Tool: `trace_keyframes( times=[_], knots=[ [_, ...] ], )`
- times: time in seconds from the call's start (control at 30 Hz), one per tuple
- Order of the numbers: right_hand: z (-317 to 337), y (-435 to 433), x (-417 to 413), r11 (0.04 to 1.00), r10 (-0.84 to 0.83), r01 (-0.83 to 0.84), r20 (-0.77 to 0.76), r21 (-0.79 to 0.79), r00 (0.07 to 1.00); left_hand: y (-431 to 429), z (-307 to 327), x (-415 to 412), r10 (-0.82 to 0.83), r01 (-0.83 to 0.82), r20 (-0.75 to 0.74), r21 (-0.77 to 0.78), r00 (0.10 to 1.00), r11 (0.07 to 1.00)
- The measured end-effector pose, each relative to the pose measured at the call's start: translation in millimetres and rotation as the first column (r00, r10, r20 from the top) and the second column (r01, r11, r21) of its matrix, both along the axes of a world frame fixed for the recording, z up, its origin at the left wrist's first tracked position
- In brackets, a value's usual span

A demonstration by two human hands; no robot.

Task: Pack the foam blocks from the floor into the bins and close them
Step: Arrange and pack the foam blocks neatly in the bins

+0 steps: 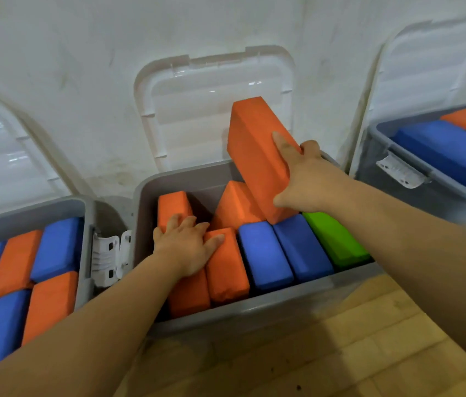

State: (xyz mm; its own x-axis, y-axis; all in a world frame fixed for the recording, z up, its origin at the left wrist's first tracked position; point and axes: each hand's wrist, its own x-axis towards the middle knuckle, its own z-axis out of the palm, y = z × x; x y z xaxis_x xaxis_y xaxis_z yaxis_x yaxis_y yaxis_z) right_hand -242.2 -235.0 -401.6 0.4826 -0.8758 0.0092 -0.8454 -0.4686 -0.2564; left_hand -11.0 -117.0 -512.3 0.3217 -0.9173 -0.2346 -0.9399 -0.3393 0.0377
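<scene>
- Our right hand (303, 179) grips a tilted orange foam block (254, 150) with the index finger stretched along its face and the thumb at its lower edge. It holds the block over the far right part of the middle bin (254, 309).
- Our left hand (189, 245) lies flat with its fingers spread, pressing on the orange blocks (226, 270) at the left side of that bin.
- The grey bin also holds a leaning orange block (234, 207), two blue blocks (264, 256) side by side, and a green block (335, 239) at the right.
- Its clear lid (211, 110) stands open against the white wall (83, 67).
- The left bin (84, 253) is packed with blue and orange blocks. The right bin (380, 133) shows blue and orange ones. Both are open.
- A wooden floor (369, 339) lies nearest us.
</scene>
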Motion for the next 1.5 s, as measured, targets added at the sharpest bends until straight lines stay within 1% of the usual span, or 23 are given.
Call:
trace_keyframes(
  times=[0.07, 0.17, 0.27, 0.33, 0.4, 0.5, 0.6, 0.77, 0.87, 0.9, 0.93, 0.97, 1.03, 1.07, 1.1, 1.13, 1.17, 1.23, 1.27, 1.3, 1.37, 1.43, 1.5],
  knots=[
    [-3.5, 0.6, 3.8, 0.999, -0.008, 0.011, 0.061, -0.036, 0.998, 5.6, 0.8, 8.4, 0.0, 0.0, -0.002, -0.017, 1.0, 1.0],
    [-9.7, 3.8, 10.9, 0.993, 0.013, 0.017, 0.257, -0.113, 0.966, 12.3, 3.1, 18.2, 0.019, -0.021, -0.022, -0.053, 1.0, 0.998],
    [-6.0, 8.4, 21.9, 0.987, 0.057, 0.016, 0.442, -0.159, 0.895, 17.8, 6.1, 23.7, 0.026, -0.031, -0.063, -0.089, 0.998, 0.996],
    [2.5, 9.6, 28.7, 0.987, 0.076, 0.014, 0.531, -0.162, 0.844, 18.6, 9.0, 23.3, 0.017, -0.03, -0.106, -0.115, 0.994, 0.993],
    [12.1, 10.5, 36.6, 0.988, 0.079, 0.021, 0.608, -0.156, 0.79, 16.9, 13.8, 25.8, 0.042, -0.073, -0.169, -0.18, 0.985, 0.981],
    [20.8, 13.2, 46.6, 0.988, 0.066, 0.047, 0.671, -0.149, 0.738, 14.1, 29.3, 31.6, 0.103, -0.209, -0.315, -0.325, 0.943, 0.922],
    [15.5, 15.4, 60.3, 0.989, 0.029, 0.069, 0.632, -0.13, 0.775, 18.9, 43.7, 35.4, 0.061, -0.252, -0.434, -0.397, 0.899, 0.883],
    [9.0, 6.2, 91.1, 0.999, -0.034, 0.051, 0.558, -0.015, 0.829, 24.6, 67.7, 21.8, -0.203, -0.212, -0.59, -0.557, 0.782, 0.803],
    [13.9, 4.0, 104.6, 0.986, -0.001, -0.096, 0.591, 0.133, 0.807, 23.1, 79.3, 7.7, -0.3, -0.19, -0.655, -0.568, 0.693, 0.801],
    [13.5, 4.2, 106.8, 0.969, -0.01, -0.151, 0.639, 0.196, 0.769, 22.3, 80.0, 5.1, -0.319, -0.182, -0.663, -0.571, 0.677, 0.8],
    [12.6, 5.1, 107.4, 0.939, -0.057, -0.203, 0.708, 0.277, 0.704, 21.4, 81.2, 3.5, -0.316, -0.171, -0.648, -0.574, 0.693, 0.801],
    [11.9, 7.3, 106.2, 0.884, -0.149, -0.264, 0.769, 0.385, 0.621, 20.4, 81.1, 3.5, -0.289, -0.156, -0.61, -0.571, 0.738, 0.806],
    [9.9, 9.8, 101.5, 0.733, -0.359, -0.372, 0.789, 0.569, 0.499, 19.6, 81.6, 1.2, -0.19, -0.145, -0.518, -0.538, 0.834, 0.831],
    [6.1, 7.9, 97.9, 0.694, -0.408, -0.383, 0.772, 0.609, 0.487, 19.5, 82.1, -0.1, -0.155, -0.139, -0.478, -0.523, 0.864, 0.841],
    [0.0, 4.0, 94.9, 0.688, -0.424, -0.361, 0.753, 0.629, 0.504, 19.6, 81.5, -0.8, -0.143, -0.123, -0.445, -0.517, 0.884, 0.847],
    [-9.4, -1.2, 91.9, 0.727, -0.398, -0.295, 0.731, 0.62, 0.555, 20.1, 80.8, -1.0, -0.143, -0.104, -0.418, -0.515, 0.897, 0.851],
    [-20.9, -8.1, 89.2, 0.802, -0.333, -0.19, 0.688, 0.566, 0.645, 21.1, 80.9, -1.3, -0.146, -0.088, -0.398, -0.515, 0.906, 0.853],
    [-47.0, -19.0, 80.4, 0.934, -0.166, -0.014, 0.469, 0.357, 0.867, 22.8, 81.1, -1.3, -0.14, -0.075, -0.372, -0.507, 0.917, 0.859],
    [-60.1, -21.9, 75.8, 0.958, -0.108, 0.008, 0.338, 0.286, 0.935, 23.7, 81.6, -1.4, -0.138, -0.074, -0.367, -0.509, 0.92, 0.857],
    [-71.7, -22.3, 72.1, 0.966, -0.055, -0.004, 0.222, 0.258, 0.973, 24.0, 81.5, -0.8, -0.134, -0.081, -0.365, -0.519, 0.921, 0.851],
    [-90.7, -21.4, 69.1, 0.98, 0.042, -0.042, 0.005, 0.194, 0.999, 23.9, 81.1, 1.4, -0.122, -0.116, -0.38, -0.546, 0.917, 0.83],
    [-101.9, -20.2, 72.7, 0.988, 0.075, -0.051, -0.166, 0.145, 0.983, 23.7, 79.9, 2.4, -0.102, -0.157, -0.399, -0.565, 0.911, 0.81],
    [-106.5, -17.8, 79.7, 0.987, 0.05, -0.014, -0.225, 0.158, 0.973, 23.5, 78.5, 1.6, -0.085, -0.171, -0.39, -0.578, 0.917, 0.798]
  ],
)
